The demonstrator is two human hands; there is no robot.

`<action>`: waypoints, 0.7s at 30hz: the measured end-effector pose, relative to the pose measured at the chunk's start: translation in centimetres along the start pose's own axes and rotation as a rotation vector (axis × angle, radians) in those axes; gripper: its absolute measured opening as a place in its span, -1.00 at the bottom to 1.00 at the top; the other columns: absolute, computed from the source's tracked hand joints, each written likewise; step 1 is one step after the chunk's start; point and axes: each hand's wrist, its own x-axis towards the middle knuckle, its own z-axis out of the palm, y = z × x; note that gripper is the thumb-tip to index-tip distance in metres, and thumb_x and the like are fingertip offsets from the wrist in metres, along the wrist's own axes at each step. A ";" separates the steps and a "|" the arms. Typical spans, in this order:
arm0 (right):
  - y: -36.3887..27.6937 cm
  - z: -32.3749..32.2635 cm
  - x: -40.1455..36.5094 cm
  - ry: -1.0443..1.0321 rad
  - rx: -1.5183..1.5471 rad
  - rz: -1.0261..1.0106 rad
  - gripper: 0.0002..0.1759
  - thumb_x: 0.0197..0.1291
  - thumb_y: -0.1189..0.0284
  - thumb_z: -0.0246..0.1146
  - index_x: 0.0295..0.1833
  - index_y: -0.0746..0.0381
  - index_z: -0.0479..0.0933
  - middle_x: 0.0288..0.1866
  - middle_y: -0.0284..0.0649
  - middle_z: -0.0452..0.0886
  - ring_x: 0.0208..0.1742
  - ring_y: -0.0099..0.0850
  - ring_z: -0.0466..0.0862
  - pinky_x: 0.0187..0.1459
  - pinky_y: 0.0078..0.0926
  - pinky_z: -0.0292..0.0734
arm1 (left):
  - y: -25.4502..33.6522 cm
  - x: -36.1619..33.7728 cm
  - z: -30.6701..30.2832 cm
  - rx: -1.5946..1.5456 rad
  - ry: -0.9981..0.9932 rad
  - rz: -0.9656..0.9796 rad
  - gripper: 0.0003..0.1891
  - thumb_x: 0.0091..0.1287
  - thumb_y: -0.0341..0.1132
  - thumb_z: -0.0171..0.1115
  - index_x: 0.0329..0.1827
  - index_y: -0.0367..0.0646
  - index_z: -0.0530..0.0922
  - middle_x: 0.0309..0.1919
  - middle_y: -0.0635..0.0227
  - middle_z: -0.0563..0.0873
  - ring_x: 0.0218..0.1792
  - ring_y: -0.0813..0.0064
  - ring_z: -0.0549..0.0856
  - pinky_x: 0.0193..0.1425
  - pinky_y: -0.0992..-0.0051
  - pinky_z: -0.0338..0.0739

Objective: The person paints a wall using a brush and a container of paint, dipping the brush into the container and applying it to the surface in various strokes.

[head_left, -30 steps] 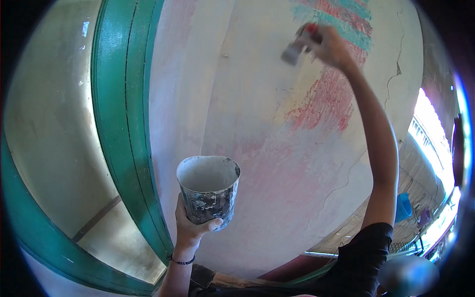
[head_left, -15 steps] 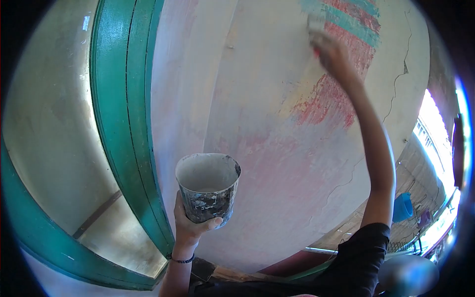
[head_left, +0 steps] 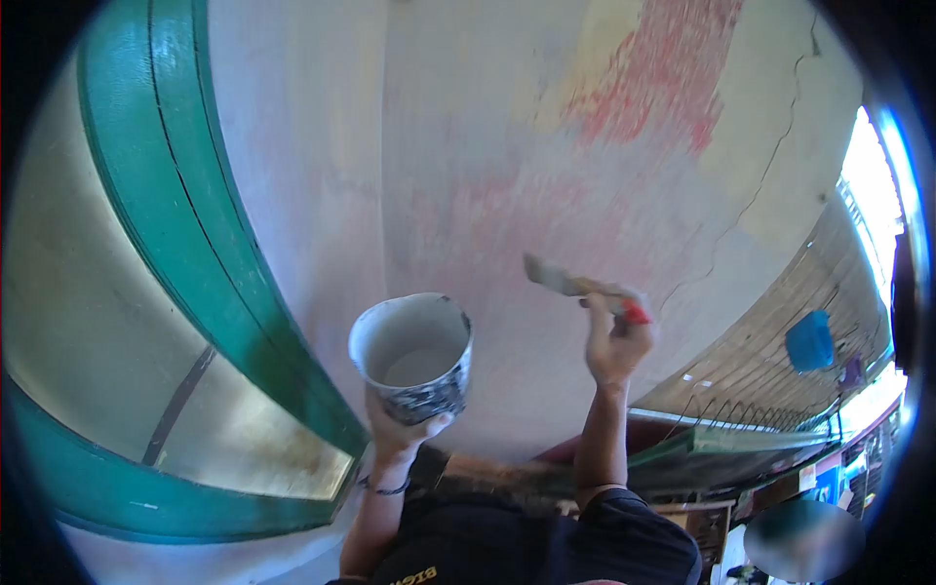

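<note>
My left hand (head_left: 398,431) is closed around the lower part of a paint-smeared bucket (head_left: 444,392), its open top tilted toward me. Whitish paint (head_left: 417,368) lies in the bottom of it. To the right, my right hand (head_left: 618,343) grips a paintbrush (head_left: 565,280) by its red-ended handle. The bristles point left, in the air between the bucket and the wall, touching neither. Behind both hands stands the wall (head_left: 517,214), thinly coated in white over pink, with a bare red patch (head_left: 668,73) higher up.
A green door frame (head_left: 180,185) curves along the left. A crack (head_left: 770,161) runs down the wall at the right. Beyond the wall hangs a blue container (head_left: 809,341) on woven panelling (head_left: 756,375). A dark green ledge (head_left: 741,453) lies at the lower right.
My right hand has come down from the upper wall with the paintbrush, away from the red and teal patch. The bucket stays in my left hand, and the view has tilted downward.
</note>
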 end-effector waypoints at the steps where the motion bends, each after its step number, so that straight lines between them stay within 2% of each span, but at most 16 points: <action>1: 0.3 0.1 -1.6 0.143 0.118 0.153 -0.83 0.39 0.60 0.38 0.03 0.41 0.60 -0.12 -0.02 0.80 -0.19 -0.29 0.83 -0.18 -0.36 0.80 | -1.3 -0.8 -0.4 0.040 -0.011 -0.013 0.12 -0.15 -0.27 0.81 0.51 -0.28 0.29 0.28 0.17 0.60 0.28 0.33 0.64 0.36 0.28 0.61; 2: 0.4 0.0 -3.2 0.285 0.226 0.308 -0.81 0.42 0.58 0.36 0.05 0.43 0.58 -0.11 -0.01 0.80 -0.19 -0.31 0.83 -0.21 -0.37 0.81 | -2.8 -1.4 -0.6 0.076 -0.019 -0.030 0.13 -0.14 -0.27 0.82 0.52 -0.28 0.28 0.29 0.17 0.59 0.29 0.32 0.64 0.37 0.27 0.60; 5: 0.1 -0.6 -6.3 0.476 0.283 0.451 -0.78 0.47 0.53 0.33 0.09 0.45 0.54 -0.11 0.05 0.77 -0.21 -0.28 0.82 -0.27 -0.40 0.83 | -6.0 -3.3 -0.7 0.151 -0.024 -0.040 0.14 -0.14 -0.26 0.82 0.52 -0.27 0.27 0.29 0.16 0.59 0.29 0.30 0.63 0.38 0.25 0.59; 6: 0.0 -0.9 -7.2 0.472 0.306 0.457 -0.75 0.53 0.45 0.29 0.11 0.44 0.54 -0.06 0.03 0.74 -0.13 -0.29 0.83 -0.29 -0.43 0.82 | -6.8 -3.7 -0.4 0.167 -0.021 -0.038 0.14 -0.14 -0.25 0.83 0.52 -0.27 0.26 0.29 0.16 0.58 0.29 0.29 0.63 0.38 0.24 0.59; 9: -1.2 -1.2 -8.5 0.407 0.402 0.387 -0.81 0.52 0.52 0.26 0.10 0.41 0.52 -0.07 0.11 0.76 -0.20 -0.25 0.83 -0.29 -0.40 0.86 | -8.8 -5.0 -0.6 0.435 -0.021 0.086 0.17 -0.15 -0.26 0.83 0.54 -0.27 0.24 0.29 0.15 0.57 0.31 0.28 0.62 0.42 0.23 0.55; 13: -3.5 -1.6 -9.5 0.141 0.426 0.367 -0.77 0.39 0.70 0.30 0.09 0.44 0.48 -0.06 0.14 0.76 -0.16 -0.26 0.83 -0.26 -0.37 0.88 | -10.6 -6.4 -1.3 0.475 0.024 0.088 0.16 -0.18 -0.27 0.83 0.52 -0.28 0.27 0.31 0.11 0.55 0.33 0.21 0.60 0.46 0.19 0.51; 14: -3.7 -1.4 -9.9 0.128 0.479 0.389 -0.69 0.31 0.75 0.35 0.11 0.46 0.47 -0.07 0.16 0.75 -0.19 -0.26 0.84 -0.25 -0.36 0.87 | -10.8 -6.2 -1.5 0.517 0.005 0.127 0.16 -0.19 -0.27 0.83 0.52 -0.29 0.28 0.32 0.09 0.55 0.34 0.19 0.60 0.47 0.18 0.51; 17: -3.9 -0.9 -10.8 -0.053 0.442 0.469 -0.65 0.26 0.70 0.44 0.10 0.42 0.51 -0.15 0.07 0.79 -0.22 -0.33 0.84 -0.26 -0.45 0.81 | -11.8 -5.4 -1.7 0.540 -0.013 0.267 0.15 -0.22 -0.26 0.84 0.50 -0.28 0.32 0.33 0.03 0.54 0.33 0.09 0.60 0.47 0.13 0.51; 18: -3.4 -0.8 -10.6 -0.197 0.251 0.338 -0.66 0.17 0.63 0.55 0.03 0.35 0.61 -0.25 -0.10 0.83 -0.28 -0.48 0.82 -0.30 -0.58 0.69 | -11.9 -5.2 -1.6 0.528 -0.011 0.315 0.14 -0.23 -0.25 0.84 0.49 -0.28 0.33 0.33 0.01 0.54 0.33 0.06 0.60 0.47 0.11 0.51; 21: -4.0 0.0 -10.3 -0.353 0.165 0.326 -0.71 0.10 0.57 0.61 -0.08 0.28 0.69 -0.29 -0.23 0.84 -0.36 -0.60 0.76 -0.37 -0.65 0.56 | -11.5 -4.9 -1.4 0.661 -0.010 0.417 0.16 -0.24 -0.22 0.86 0.50 -0.26 0.33 0.34 -0.06 0.52 0.33 -0.02 0.60 0.45 0.09 0.53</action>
